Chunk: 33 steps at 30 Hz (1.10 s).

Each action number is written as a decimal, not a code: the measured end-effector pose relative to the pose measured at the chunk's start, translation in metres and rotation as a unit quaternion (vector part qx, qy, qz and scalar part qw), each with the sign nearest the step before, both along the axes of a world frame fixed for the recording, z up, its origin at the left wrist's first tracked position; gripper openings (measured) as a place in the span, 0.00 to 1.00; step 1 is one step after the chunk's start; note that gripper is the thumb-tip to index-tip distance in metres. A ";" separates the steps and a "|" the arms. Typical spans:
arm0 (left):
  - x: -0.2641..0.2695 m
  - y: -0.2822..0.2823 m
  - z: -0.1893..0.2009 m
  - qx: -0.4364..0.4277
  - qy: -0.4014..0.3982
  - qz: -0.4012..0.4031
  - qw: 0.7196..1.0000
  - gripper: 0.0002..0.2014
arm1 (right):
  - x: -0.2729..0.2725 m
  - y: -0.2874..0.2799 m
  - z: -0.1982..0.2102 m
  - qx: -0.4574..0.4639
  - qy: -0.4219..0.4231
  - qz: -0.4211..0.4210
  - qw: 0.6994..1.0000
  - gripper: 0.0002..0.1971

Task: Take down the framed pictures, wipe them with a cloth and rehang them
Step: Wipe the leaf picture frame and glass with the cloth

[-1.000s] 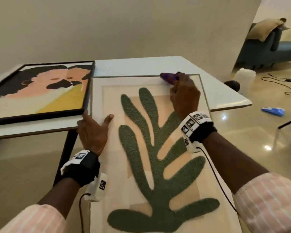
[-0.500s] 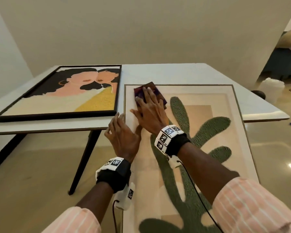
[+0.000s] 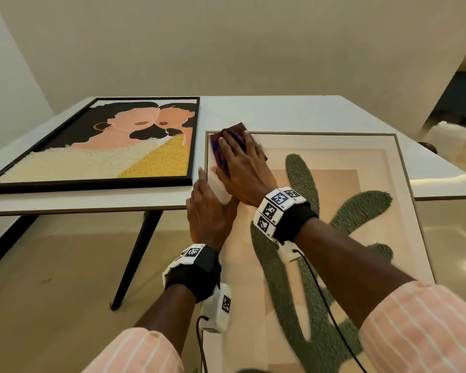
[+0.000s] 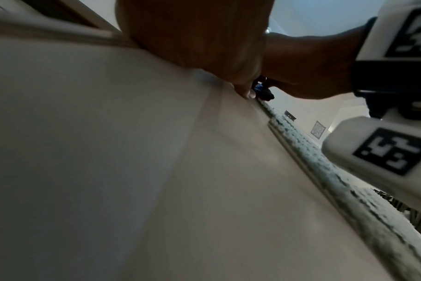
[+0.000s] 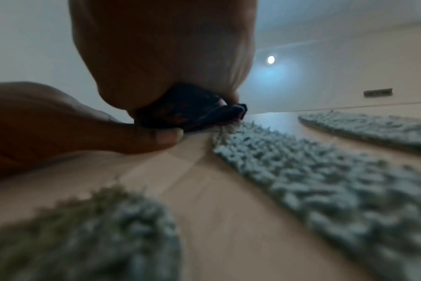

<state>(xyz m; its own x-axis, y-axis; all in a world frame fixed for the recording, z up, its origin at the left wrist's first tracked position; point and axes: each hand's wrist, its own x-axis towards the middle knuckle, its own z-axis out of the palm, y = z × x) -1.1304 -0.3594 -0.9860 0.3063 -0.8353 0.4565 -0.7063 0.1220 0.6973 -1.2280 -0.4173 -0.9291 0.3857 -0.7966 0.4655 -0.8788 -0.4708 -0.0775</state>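
A light-framed picture of a green tufted leaf (image 3: 347, 162) lies half on the white table (image 3: 280, 111), its lower part overhanging toward me. My right hand (image 3: 240, 157) lies flat on a folded purple-red cloth (image 3: 237, 130), pressing it onto the picture's far left corner. In the right wrist view the cloth (image 5: 192, 112) sits bunched under the palm, beside the thumb. My left hand (image 3: 207, 203) rests on the picture's left edge just behind the right hand. Its thumb (image 4: 249, 93) touches the glass. A black-framed portrait picture (image 3: 113, 146) lies flat on the table's left side.
A plain wall stands right behind the table. One black table leg (image 3: 137, 254) slants down to the glossy floor at the left. A white container (image 3: 447, 130) stands on the floor at the far right, past the table's corner.
My right hand has swept the cloth from the picture's far right corner to its far left corner. My left hand has slid up the left edge toward it.
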 end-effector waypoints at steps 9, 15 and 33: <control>-0.002 0.002 0.000 0.001 -0.012 0.001 1.000 0.44 | 0.003 0.015 -0.001 0.004 -0.027 -0.127 0.991 0.36; 0.002 0.001 -0.006 0.003 -0.004 -0.011 1.000 0.54 | -0.012 0.010 0.001 -0.034 0.040 -0.092 0.994 0.38; -0.003 0.002 -0.006 -0.023 -0.150 0.014 0.988 0.43 | -0.003 0.019 -0.009 0.058 -0.015 -0.008 0.998 0.36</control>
<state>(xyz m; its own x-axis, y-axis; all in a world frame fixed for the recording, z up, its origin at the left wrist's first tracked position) -1.1336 -0.3571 -0.9923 0.1753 -0.8043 0.5678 -0.8836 0.1258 0.4510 -1.2311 -0.3986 -0.9379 0.3597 -0.8517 0.3811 -0.8829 -0.4428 -0.1562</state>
